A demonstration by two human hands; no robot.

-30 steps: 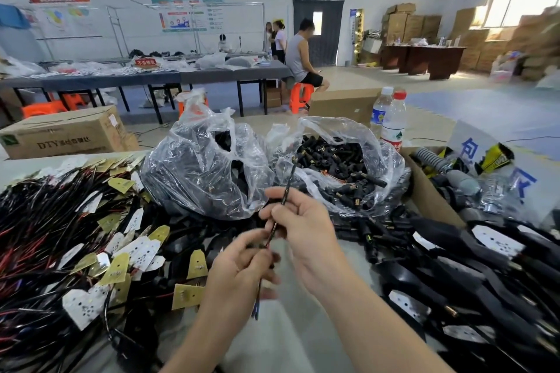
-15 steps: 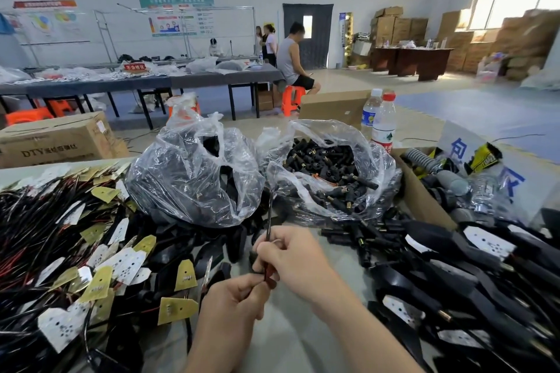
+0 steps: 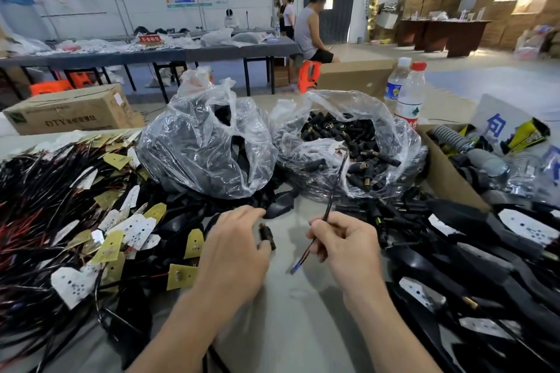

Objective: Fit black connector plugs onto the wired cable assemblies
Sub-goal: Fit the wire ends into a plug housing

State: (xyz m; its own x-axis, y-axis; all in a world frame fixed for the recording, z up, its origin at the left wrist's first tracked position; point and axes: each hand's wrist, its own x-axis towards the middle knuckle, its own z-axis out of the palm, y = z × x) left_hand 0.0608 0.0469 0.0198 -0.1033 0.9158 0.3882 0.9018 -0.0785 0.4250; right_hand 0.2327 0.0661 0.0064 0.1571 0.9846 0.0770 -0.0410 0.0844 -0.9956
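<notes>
My right hand point(image 3: 345, 239) pinches a thin black cable point(image 3: 333, 191) that rises toward the plug bag and ends in a small tag; its lower end with bare wire tips sticks out below my fingers. My left hand point(image 3: 233, 248) holds a small black connector plug point(image 3: 267, 235) between thumb and fingers, a short gap left of the cable. A clear bag point(image 3: 348, 142) full of black plugs with brass ends sits just behind my hands.
A second clear bag point(image 3: 206, 148) of black parts stands at centre left. Wired assemblies with yellow and white boards point(image 3: 91, 221) pile on the left. Black finished pieces point(image 3: 472, 251) heap on the right beside a cardboard box point(image 3: 445, 172) and two water bottles point(image 3: 406, 94).
My hands have come apart: the left now holds a black plug to the left, while the right keeps the cable and has swung it to the right.
</notes>
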